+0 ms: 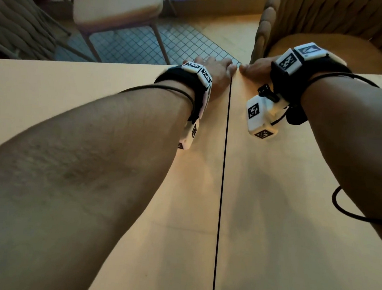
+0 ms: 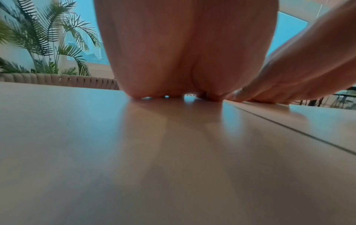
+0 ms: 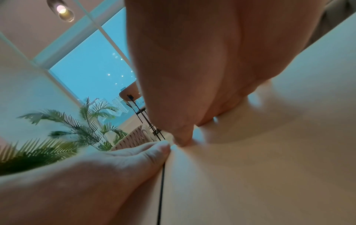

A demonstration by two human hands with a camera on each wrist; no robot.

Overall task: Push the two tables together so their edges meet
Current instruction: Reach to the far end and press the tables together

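1. From the head view I see two pale tan, smooth-topped benches side by side, the left bench and the right bench, their long edges meeting along one thin dark seam that runs straight away from me.
2. My left hand lies at the far edge of the left bench, just beside the seam; my right hand lies at the far edge of the right bench, just across it. The two thumbs nearly touch over the seam.
3. The fingers of both hands drop over the far edge and are hidden in the head view, so I cannot tell there how far they curl.
4. The left wrist view shows what the head view does not: the palm pressed down on the bench top, fingers out of sight beyond it.
5. The right wrist view shows both thumb tips at the seam's far end, plus a green palm plant, a window and one ceiling lamp.
6. Beyond the benches I count two seats: a cushioned chair at the left and a woven-backed armchair at the right, on a small-tiled floor.
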